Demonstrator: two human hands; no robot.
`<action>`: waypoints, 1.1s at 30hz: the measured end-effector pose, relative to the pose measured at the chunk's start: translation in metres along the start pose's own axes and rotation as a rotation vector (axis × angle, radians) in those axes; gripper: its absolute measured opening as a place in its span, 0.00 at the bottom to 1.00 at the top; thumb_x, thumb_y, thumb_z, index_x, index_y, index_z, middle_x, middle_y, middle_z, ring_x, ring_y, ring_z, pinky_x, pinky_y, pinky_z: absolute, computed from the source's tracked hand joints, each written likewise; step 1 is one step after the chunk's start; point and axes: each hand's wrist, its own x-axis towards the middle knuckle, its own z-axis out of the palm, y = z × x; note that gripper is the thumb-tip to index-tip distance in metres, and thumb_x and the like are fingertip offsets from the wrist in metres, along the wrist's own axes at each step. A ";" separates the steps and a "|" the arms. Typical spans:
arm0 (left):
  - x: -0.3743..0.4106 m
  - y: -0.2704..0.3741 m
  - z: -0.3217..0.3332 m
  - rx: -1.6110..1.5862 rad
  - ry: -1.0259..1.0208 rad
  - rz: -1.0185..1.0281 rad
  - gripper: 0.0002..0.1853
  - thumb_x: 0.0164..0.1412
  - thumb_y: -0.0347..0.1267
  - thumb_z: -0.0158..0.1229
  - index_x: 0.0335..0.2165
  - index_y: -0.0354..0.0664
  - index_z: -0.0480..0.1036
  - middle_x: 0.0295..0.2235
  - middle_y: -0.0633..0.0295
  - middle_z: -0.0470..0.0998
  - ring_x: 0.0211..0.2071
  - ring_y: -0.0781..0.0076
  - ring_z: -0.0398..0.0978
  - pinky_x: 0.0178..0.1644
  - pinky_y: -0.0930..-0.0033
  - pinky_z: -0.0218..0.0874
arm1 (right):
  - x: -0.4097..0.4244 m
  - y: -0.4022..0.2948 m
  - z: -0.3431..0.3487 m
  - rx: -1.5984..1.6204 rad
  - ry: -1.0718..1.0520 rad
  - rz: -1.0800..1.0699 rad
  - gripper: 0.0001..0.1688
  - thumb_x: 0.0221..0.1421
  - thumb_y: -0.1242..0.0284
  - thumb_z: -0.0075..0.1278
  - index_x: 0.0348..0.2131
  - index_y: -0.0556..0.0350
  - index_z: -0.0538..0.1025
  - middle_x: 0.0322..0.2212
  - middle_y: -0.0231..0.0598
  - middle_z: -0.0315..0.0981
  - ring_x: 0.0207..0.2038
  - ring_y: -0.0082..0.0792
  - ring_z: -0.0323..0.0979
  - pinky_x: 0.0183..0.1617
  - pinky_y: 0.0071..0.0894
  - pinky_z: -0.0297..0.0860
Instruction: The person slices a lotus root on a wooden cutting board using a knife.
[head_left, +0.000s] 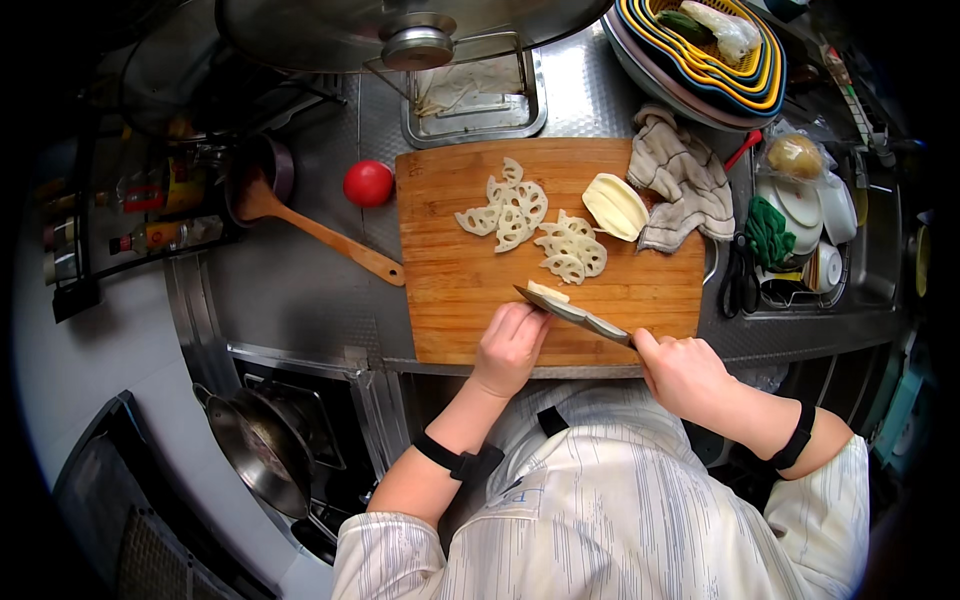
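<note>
My right hand (684, 373) is closed on the handle of a kitchen knife (581, 318), low over the front of a wooden cutting board (465, 292). With bent fingers, my left hand (514, 341) presses beside the blade near its tip, on a pale piece of food that is mostly hidden. A pale slice (548, 291) lies on the far side of the blade. Two groups of sliced lotus root, one at the left (513, 206) and one nearer (570, 246), rest mid-board. A pale cut vegetable piece (615, 207) sits to their right.
A crumpled cloth (679, 180) covers the board's back right corner. Left of the board are a tomato (368, 183) and a wooden spatula (330, 238), its head in a pot. Behind stands a metal tray (480, 124); black scissors (741, 277) and a dish rack (806, 300) are at right.
</note>
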 end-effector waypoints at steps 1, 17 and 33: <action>0.000 0.000 0.000 -0.002 0.003 0.002 0.10 0.46 0.20 0.67 0.31 0.37 0.77 0.31 0.59 0.75 0.33 0.61 0.75 0.37 0.66 0.70 | 0.002 0.000 -0.001 0.000 -0.012 0.004 0.11 0.52 0.76 0.50 0.35 0.61 0.65 0.20 0.51 0.74 0.21 0.53 0.75 0.24 0.50 0.70; 0.002 0.005 0.005 -0.033 0.040 -0.037 0.10 0.47 0.21 0.68 0.31 0.39 0.79 0.30 0.60 0.78 0.31 0.59 0.75 0.37 0.65 0.69 | 0.046 -0.001 0.000 -0.014 0.009 -0.053 0.11 0.51 0.79 0.48 0.35 0.62 0.66 0.22 0.55 0.77 0.26 0.56 0.77 0.28 0.52 0.72; 0.052 0.031 -0.039 0.108 -0.448 -0.037 0.46 0.49 0.47 0.63 0.65 0.53 0.56 0.69 0.57 0.48 0.69 0.43 0.42 0.67 0.31 0.35 | 0.063 -0.013 -0.015 -0.313 0.528 -0.264 0.17 0.48 0.73 0.53 0.39 0.56 0.67 0.28 0.41 0.70 0.31 0.40 0.73 0.34 0.36 0.69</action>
